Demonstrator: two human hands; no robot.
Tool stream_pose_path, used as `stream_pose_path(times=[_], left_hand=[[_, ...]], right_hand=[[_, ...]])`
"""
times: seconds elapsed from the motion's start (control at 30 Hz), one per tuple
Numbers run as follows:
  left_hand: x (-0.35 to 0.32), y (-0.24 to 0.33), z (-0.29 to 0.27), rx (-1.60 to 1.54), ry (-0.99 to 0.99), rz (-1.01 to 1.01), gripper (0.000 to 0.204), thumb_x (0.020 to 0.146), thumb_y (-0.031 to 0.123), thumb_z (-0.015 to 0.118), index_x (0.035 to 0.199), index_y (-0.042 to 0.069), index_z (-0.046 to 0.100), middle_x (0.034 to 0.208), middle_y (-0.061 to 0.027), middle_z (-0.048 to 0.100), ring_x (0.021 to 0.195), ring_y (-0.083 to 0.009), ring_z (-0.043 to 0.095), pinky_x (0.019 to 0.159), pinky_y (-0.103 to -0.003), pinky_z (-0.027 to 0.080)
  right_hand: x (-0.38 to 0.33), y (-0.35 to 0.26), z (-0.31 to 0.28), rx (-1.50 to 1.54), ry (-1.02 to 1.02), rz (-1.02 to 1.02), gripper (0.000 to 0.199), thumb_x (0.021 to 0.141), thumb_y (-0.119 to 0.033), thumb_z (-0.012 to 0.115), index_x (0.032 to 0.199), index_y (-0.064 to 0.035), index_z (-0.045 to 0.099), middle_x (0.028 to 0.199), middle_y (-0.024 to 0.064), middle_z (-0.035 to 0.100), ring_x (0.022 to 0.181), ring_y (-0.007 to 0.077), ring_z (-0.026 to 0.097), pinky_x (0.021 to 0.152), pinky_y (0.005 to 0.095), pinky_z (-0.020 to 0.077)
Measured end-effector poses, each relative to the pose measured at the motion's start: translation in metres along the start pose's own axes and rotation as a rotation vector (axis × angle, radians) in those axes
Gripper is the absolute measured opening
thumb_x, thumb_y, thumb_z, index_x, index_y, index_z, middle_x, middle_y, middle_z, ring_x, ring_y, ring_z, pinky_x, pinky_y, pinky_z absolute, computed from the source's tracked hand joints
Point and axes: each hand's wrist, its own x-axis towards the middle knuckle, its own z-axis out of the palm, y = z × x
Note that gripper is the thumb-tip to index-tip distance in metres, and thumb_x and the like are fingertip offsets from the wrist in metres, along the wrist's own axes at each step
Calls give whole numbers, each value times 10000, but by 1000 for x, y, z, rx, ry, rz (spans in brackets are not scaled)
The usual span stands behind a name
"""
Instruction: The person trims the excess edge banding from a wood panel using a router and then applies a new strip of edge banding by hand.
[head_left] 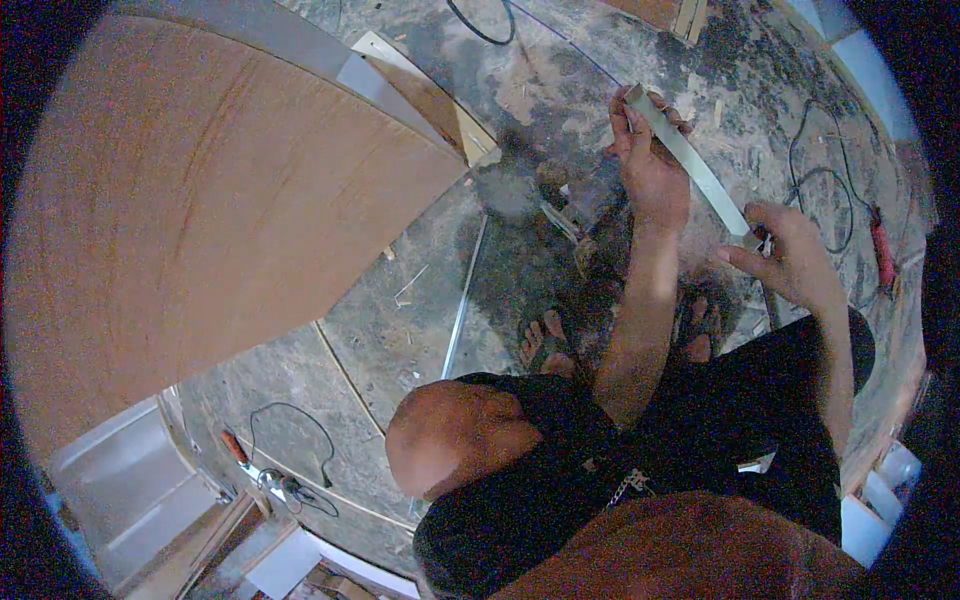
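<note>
A pale, flat, narrow strip [695, 168] slants between my two hands above the floor. Its far end is gripped by my left hand [655, 175], whose fingers are wrapped round it. At the near end, my right hand [790, 255] is closed with thumb and fingers about the strip. A small dark thing shows by the right fingertips, too blurred to name. Both my feet, in sandals [545, 342], are on the floor below my forearms.
A large wooden panel [220, 200] fills the left side. Red-handled corded tools lie at the right [881, 250] and lower left [234, 446]. A thin metal strip [466, 300] and wood scraps rest on the stained floor [400, 330].
</note>
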Motion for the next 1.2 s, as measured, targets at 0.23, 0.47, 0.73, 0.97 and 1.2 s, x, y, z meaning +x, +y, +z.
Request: stream_pose_path(times=[0.23, 0.47, 0.73, 0.97, 1.2], left_hand=[[1, 0, -5, -38, -35, -6, 263, 963, 228, 486, 1219, 175, 451, 1069, -28, 544, 925, -169, 544, 833, -345, 463], [1, 0, -6, -59, -40, -16, 265, 963, 231, 484, 1219, 167, 458, 1101, -38, 544, 945, -175, 540, 840, -346, 457], [2, -3, -10, -83, -22, -36, 269, 960, 227, 485, 1223, 174, 467, 1105, -37, 550, 950, -170, 545, 837, -344, 457], [2, -4, -13, -122, -69, -34, 272, 948, 248, 508, 1210, 181, 482, 1106, -33, 551, 969, -174, 541, 875, -370, 452], [3, 1, -15, -190, -77, -33, 202, 920, 209, 551, 1117, 165, 545, 1065, -31, 577, 965, -200, 555, 893, -422, 465]], right_hand=[[1, 10, 10, -9, 55, -45, 425, 698, -386, 758, 793, -18, 570, 671, 125, 536, 626, 278, 537, 572, 365, 411], [1, 6, 9, 10, 40, -18, 442, 685, -395, 768, 788, -12, 573, 681, 130, 552, 627, 282, 553, 581, 368, 430], [0, 10, 11, 9, 47, -44, 409, 692, -362, 771, 773, -9, 581, 694, 131, 569, 634, 284, 570, 583, 367, 436], [2, 7, 5, -20, -43, 4, 477, 726, -428, 736, 881, 12, 634, 783, 180, 620, 684, 313, 630, 598, 371, 501], [2, 7, 13, -9, 44, -3, 406, 689, -371, 768, 812, -19, 607, 718, 125, 580, 656, 283, 575, 602, 364, 447]])
